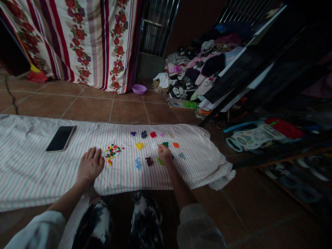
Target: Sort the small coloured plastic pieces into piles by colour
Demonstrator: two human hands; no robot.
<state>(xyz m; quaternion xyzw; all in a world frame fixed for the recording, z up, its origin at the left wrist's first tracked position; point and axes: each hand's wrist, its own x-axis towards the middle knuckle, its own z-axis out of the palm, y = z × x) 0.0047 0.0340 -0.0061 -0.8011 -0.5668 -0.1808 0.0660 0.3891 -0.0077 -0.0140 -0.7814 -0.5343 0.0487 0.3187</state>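
"Any writing you can read?"

"The coloured markings on the pale panel (247,135), far off to the right of the right hand (164,154), are too blurred to read. The phone (61,138), beyond the left hand (90,164) and to its left, shows a dark screen."

"What are the hands doing?"

"The left lies palm down on the striped cloth (204,162), fingers slightly spread, just beside the mixed pile (112,154) on its right. The right has its fingertips drawn together at the near side of the white pile (155,145); I can't tell whether a piece is pinched between them."

"How about edges and room?"

"The cloth's near edge runs under both forearms. Its far edge lies past the piles, with floor tiles (95,103) beyond. A strip of cloth separates the left hand from the phone, and a wider stretch runs from the right hand out to the rumpled right end."

"Now count for me."

"One mixed pile, its pieces too small to count, and one stray red piece (123,148) just to its right. Fourteen single-colour piles. Beyond the right hand, five: purple, dark grey, red, pink, beige. About level with its fingertips, four: yellow and white to the left, green just behind them, orange to the right. Nearer the person, five: light blue, brown and lime to the left, black partly hidden by the hand, grey-blue to the right."
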